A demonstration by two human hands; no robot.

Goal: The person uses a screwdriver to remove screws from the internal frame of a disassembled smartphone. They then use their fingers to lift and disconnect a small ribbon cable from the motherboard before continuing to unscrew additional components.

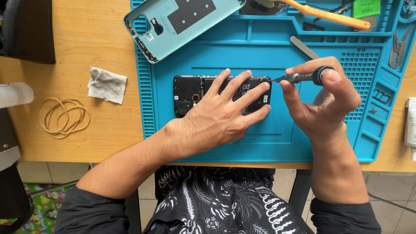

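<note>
Now my left hand (221, 115) lies flat, fingers spread, pinning the opened phone (190, 93) on the blue repair mat (277, 130), while my right hand (323, 97) pinches a small screwdriver (299, 78) at its right end.

Bright, even daylight; soft shadows under hands (216, 117); sharp focus throughout; mild wide-angle bending at edges.

I see blue mat (260, 143), ridged and gridded, on tan wood surface (86, 47). Black opened phone (190, 93), innards dark. Pale mint back cover (173, 26) with black patch. I catch orange-handled brush (329, 16), green card (366, 8), dark grey screwdriver (303, 78). Dingy white cloth (107, 84), beige rubber bands (64, 116). Black-and-white patterned fabric (216, 203) on lap.
</note>
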